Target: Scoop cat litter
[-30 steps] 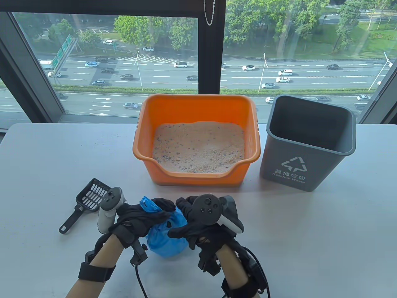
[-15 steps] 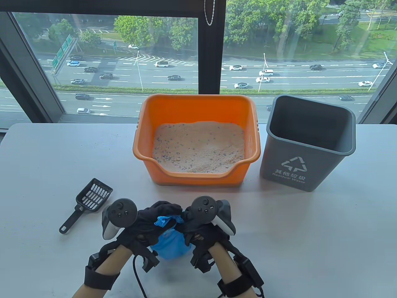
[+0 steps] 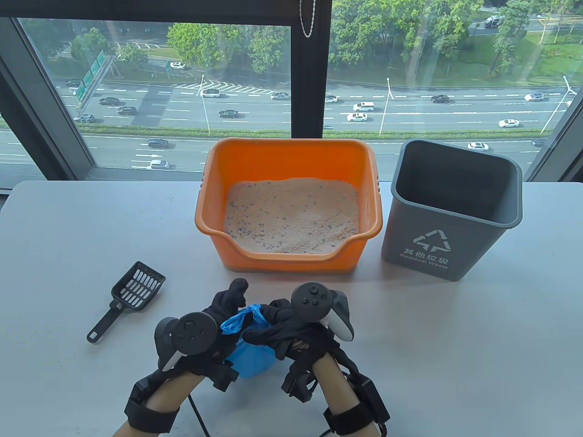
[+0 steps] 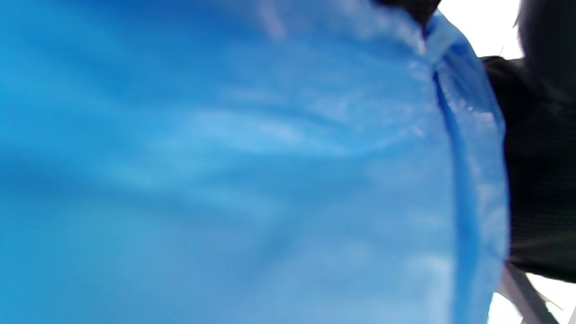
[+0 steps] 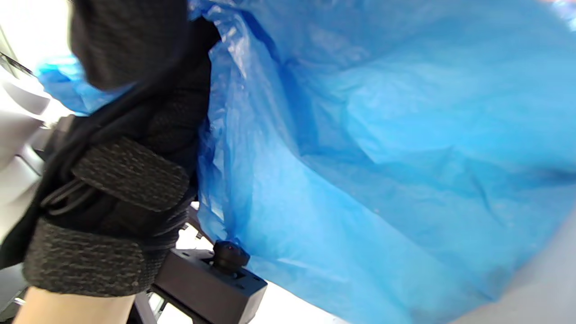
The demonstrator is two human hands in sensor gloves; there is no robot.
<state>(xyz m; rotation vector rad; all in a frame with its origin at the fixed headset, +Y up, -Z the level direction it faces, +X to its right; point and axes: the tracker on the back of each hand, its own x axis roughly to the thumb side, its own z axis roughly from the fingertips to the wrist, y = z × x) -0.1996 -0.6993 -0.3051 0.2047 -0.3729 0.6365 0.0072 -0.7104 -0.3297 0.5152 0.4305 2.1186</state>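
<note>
A filled blue plastic bag (image 3: 253,357) sits on the white table (image 3: 455,346) near the front edge. Its gathered top (image 3: 239,318) sticks up between my hands. My left hand (image 3: 218,318) grips the bag's neck from the left. My right hand (image 3: 273,325) grips it from the right. The bag fills the left wrist view (image 4: 234,171) and most of the right wrist view (image 5: 382,148). The orange litter tray (image 3: 214,214) with pale litter (image 3: 291,216) stands behind. A black slotted scoop (image 3: 125,298) lies on the table to the left, apart from my hands.
A grey waste bin (image 3: 451,205), open at the top, stands to the right of the orange tray. A window with a road beyond runs along the table's far edge.
Both hands came together at the bag's top and gathered it. The left hand has turned so its tracker faces up, and the bunched top now stands up between the hands.
</note>
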